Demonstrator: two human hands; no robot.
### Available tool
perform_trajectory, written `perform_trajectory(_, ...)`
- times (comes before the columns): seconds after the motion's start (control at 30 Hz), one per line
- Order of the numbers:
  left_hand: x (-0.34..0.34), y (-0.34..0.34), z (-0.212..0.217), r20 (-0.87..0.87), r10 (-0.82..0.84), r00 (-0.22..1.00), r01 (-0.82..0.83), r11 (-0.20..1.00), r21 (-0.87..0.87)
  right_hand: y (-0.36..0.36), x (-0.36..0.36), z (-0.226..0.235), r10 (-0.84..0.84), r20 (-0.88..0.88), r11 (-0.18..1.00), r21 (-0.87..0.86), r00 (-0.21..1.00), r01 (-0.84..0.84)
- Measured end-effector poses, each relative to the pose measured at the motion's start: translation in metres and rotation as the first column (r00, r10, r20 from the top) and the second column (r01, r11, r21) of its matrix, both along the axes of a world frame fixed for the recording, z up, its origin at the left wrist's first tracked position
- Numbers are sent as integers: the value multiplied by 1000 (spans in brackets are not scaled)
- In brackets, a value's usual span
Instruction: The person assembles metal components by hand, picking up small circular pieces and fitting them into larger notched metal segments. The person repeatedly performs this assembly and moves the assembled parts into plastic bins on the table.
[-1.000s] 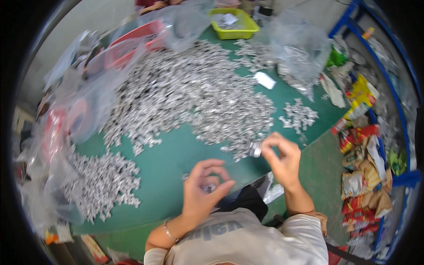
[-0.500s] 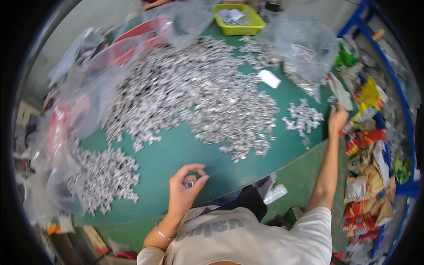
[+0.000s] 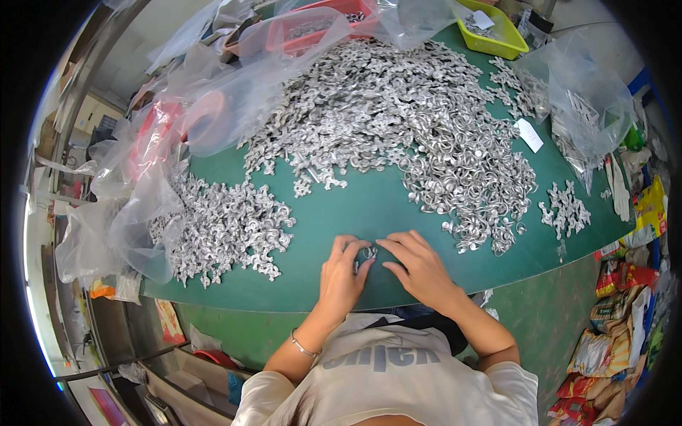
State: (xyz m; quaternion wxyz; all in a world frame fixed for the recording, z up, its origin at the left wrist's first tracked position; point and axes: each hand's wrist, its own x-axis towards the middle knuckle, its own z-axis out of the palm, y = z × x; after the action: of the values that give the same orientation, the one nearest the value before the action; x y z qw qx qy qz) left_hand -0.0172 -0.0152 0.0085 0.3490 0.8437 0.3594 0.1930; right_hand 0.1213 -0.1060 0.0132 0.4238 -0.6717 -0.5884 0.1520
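At the near edge of the green table, my left hand (image 3: 343, 277) pinches a small silvery metal ring (image 3: 369, 252) between thumb and fingers. Close on its right is my right hand (image 3: 420, 271), thumb and fingers apart, with nothing visible in it. Its fingertips point at the ring, a small gap away. Beyond both hands spreads a large heap of flat, knobbly metal pieces (image 3: 348, 106). Shiny metal rings (image 3: 472, 170) make up the heap's right part. A separate pile of similar knobbly pieces (image 3: 227, 227) lies to the left.
A small cluster of metal pieces (image 3: 566, 209) lies near the right table edge, beside a white glove-like cloth (image 3: 616, 188). Clear plastic bags (image 3: 142, 220) line the left. At the back stand a red basin (image 3: 312, 28) and a yellow-green basket (image 3: 497, 39). A white tag (image 3: 528, 135) lies by the rings.
My right hand has come from the table's right edge to the middle, beside my left hand. My left hand still holds a small metal piece. The view has swung left.
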Motion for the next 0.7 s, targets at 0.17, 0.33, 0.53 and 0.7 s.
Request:
perform_trajectory(0.17, -3, 10, 0, 219, -66, 973, 85, 994, -75, 8, -1, -10, 20, -9, 998, 60, 1000, -20)
perform_trajectory(0.33, -3, 0, 37, 450, 13, 893, 257, 806, -533, -9, -8, 30, -49, -686, 999, -41, 726, 30)
perform_trajectory(0.53, 6, -9, 62, 591, -67, 804, 364, 842, -399, -26, -12, 52, 49, -775, 986, 137, 631, 92)
perform_trajectory(0.7, 7, -10, 71, 580, -144, 801, 416, 832, -368, -30, -13, 60, 100, -783, 971, 210, 615, 110)
